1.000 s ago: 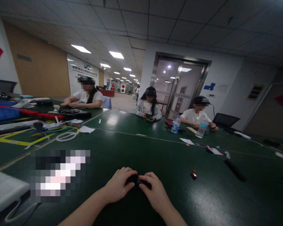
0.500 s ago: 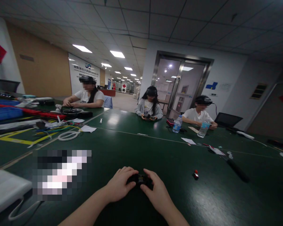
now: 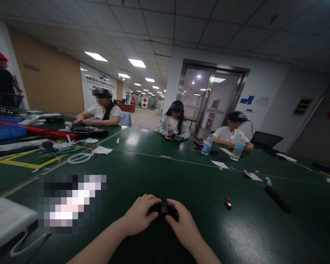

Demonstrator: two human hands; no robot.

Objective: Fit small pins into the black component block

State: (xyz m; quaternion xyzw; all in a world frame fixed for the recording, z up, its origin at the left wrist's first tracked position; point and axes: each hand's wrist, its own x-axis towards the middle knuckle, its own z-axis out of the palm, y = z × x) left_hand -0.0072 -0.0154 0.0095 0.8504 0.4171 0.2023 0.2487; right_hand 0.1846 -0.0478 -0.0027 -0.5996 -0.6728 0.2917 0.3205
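Between my hands is a small black object [image 3: 164,209] with a little yellowish detail on its middle, low over the near part of the green table [image 3: 132,179]. Its kind is too dark to make out. My left hand [image 3: 139,213] grips its left end, thumb below and fingers above. On the opposite end, my right hand [image 3: 183,221] holds it the same way, with the thumb and forefinger around it. The fingers hide both ends. A small red and black item [image 3: 228,204] lies apart, right of my right hand.
A white box [image 3: 9,223] with a cable and a blurred-out patch lie left. Coiled white tubing [image 3: 79,158], wires and blue trays [image 3: 7,132] are further left. Two water bottles [image 3: 207,145], papers and a black rod-like item [image 3: 277,198] lie right. Three people sit across the table.
My right thumb and fingers have shifted very slightly on the black object. My left hand stays put. A person in black has come into view at the far left.
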